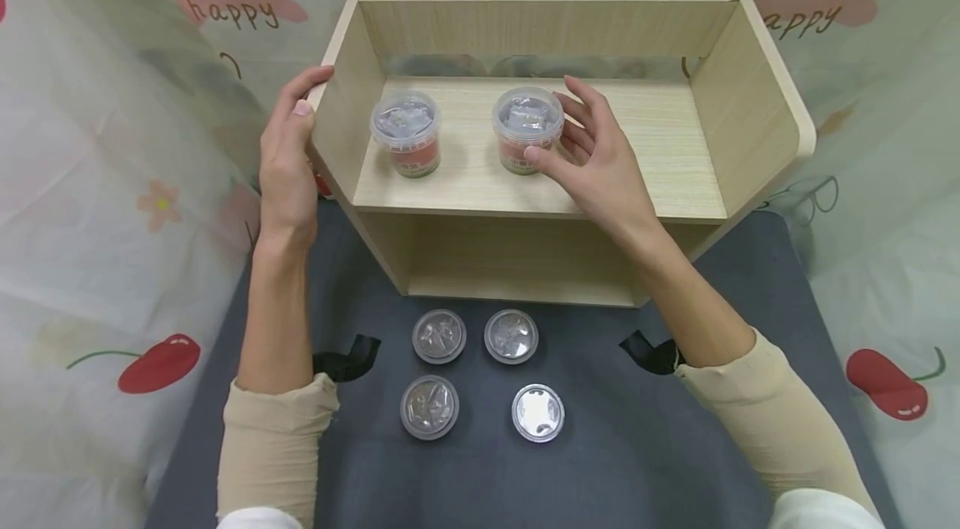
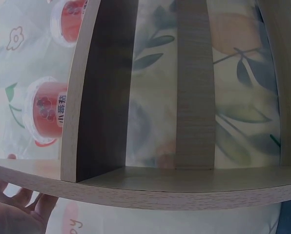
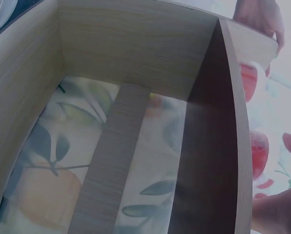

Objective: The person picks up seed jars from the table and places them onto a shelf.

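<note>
My left hand [image 1: 288, 154] grips the left side panel of a pale wooden shelf unit [image 1: 540, 217], fingers outside and at its edge. On the upper shelf stand two clear lidded cups with red contents, a left cup [image 1: 408, 137] and a right cup [image 1: 525, 129]. Around the right cup is my right hand [image 1: 596, 158], thumb in front and fingers along its right side. A gap shows between this hand and the right cup [image 3: 259, 155] in the right wrist view. The left wrist view shows printed characters on one cup [image 2: 49, 108].
Several round lidded containers stand on the dark table cloth [image 1: 600, 462] before the unit, among them a shiny-topped one [image 1: 537, 413]. Below the upper shelf is a lower compartment [image 1: 525, 258]. A printed curtain [image 1: 135, 262] surrounds the table. Black straps [image 1: 348, 358] show at both forearms.
</note>
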### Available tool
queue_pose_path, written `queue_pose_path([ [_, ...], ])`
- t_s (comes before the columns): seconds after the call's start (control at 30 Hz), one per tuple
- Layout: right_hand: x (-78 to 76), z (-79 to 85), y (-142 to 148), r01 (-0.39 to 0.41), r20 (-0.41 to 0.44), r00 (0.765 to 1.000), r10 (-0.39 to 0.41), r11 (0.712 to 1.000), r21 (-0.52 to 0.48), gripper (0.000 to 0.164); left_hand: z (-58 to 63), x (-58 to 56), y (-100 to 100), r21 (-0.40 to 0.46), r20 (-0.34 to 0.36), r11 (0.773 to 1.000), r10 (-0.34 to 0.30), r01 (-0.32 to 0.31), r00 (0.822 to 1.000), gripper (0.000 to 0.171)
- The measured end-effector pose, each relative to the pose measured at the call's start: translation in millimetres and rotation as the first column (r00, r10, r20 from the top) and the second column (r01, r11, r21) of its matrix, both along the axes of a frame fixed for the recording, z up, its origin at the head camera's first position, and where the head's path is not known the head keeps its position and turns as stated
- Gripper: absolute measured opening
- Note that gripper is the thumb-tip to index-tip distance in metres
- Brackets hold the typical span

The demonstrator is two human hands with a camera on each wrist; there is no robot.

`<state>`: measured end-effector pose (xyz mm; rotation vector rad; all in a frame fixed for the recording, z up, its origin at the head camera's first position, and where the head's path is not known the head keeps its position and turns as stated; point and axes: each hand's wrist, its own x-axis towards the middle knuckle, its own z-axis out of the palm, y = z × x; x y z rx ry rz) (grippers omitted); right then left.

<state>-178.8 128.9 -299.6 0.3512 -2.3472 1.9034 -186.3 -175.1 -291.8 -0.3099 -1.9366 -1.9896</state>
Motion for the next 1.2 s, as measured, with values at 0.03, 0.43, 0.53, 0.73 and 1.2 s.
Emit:
queue_pose_path([
  [0.03,2.1,-0.6,1,0.000,-0.008,1.000,0.000,1.000,0.004,0.083,-0.1,0.0,0,-0.002,0.002,1.000,0.002,-0.002,1.000,0.043],
  [0.43,31.6,-11.9,13,-0.019,-0.119,0.993,0.002,0.989,-0.145,0.076,-0.8,-0.8,1,-0.009,-0.007,1.000,0.008,-0.009,1.000,0.044],
  [0.53,38.1,-13.8,17,-0.029,-0.135,0.991,0.005,0.984,-0.174,0.075,-1.1,-0.9,1,-0.008,-0.007,1.000,0.008,-0.008,1.000,0.044],
  [0.73,51.5,-14.3,23,-0.065,-0.162,0.986,0.035,0.981,-0.181,0.074,-1.6,-0.9,0,-0.011,-0.009,1.000,0.008,-0.008,1.000,0.044],
  [1.2,77.5,-38.3,39,-0.146,-0.258,0.961,0.101,0.976,-0.160,0.071,-1.9,-0.9,1,-0.014,-0.016,1.000,0.010,-0.010,1.000,0.044],
])
